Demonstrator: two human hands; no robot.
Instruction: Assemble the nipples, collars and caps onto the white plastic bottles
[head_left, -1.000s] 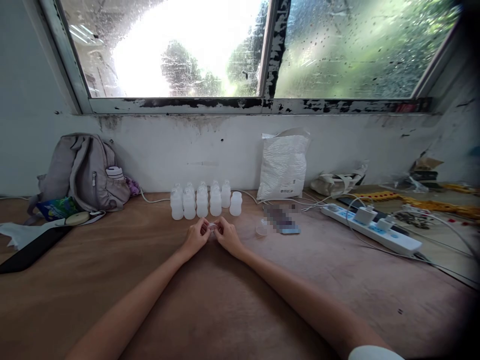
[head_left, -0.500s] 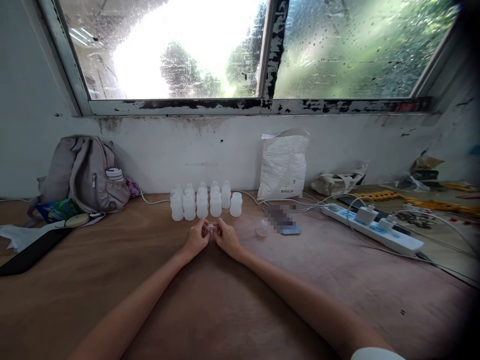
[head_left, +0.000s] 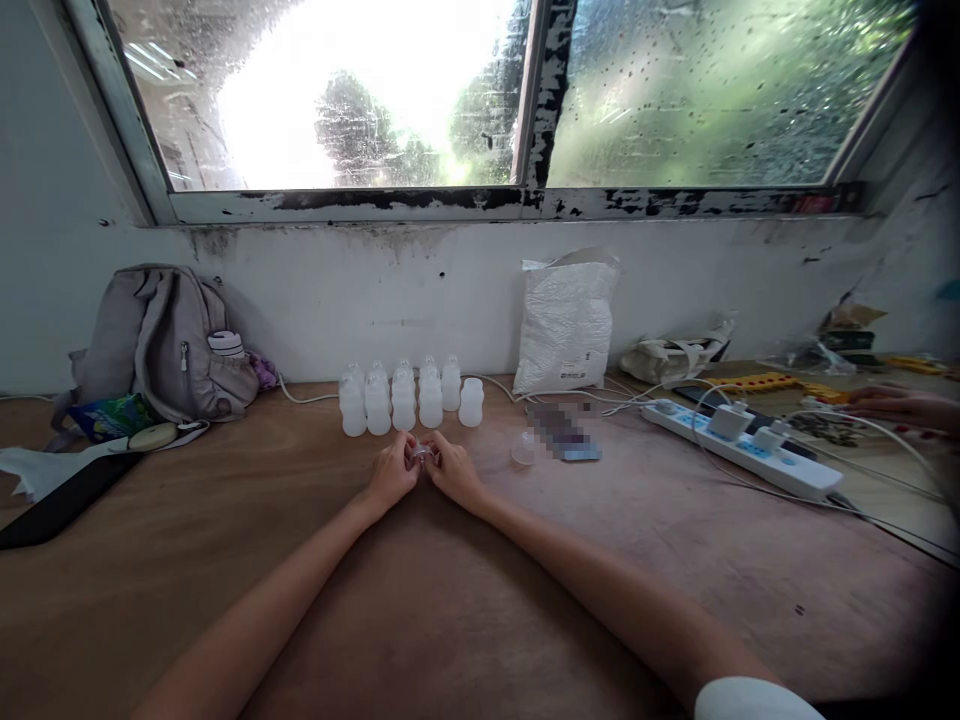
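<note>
My left hand and my right hand meet over the table, fingers closed from both sides on a small clear bottle top. Fingertips cover much of it, so its exact shape is hard to make out. Just beyond them stand several frosted white baby bottles in close rows, with clear pointed tops. At the right end of the group is a bottle without a top. To the right of my right hand, a clear dome-shaped cap rests on the wood.
A blurred-out flat item lies beyond the cap. Farther right are a white power strip with cables and another person's hand. A white plastic bag leans on the wall. On the left are a grey backpack and a black flat object.
Another person's hand has come in at the far right, over the yellow strips. The view has tilted slightly. My hands stay together on the bottle top, with only small finger movement.
</note>
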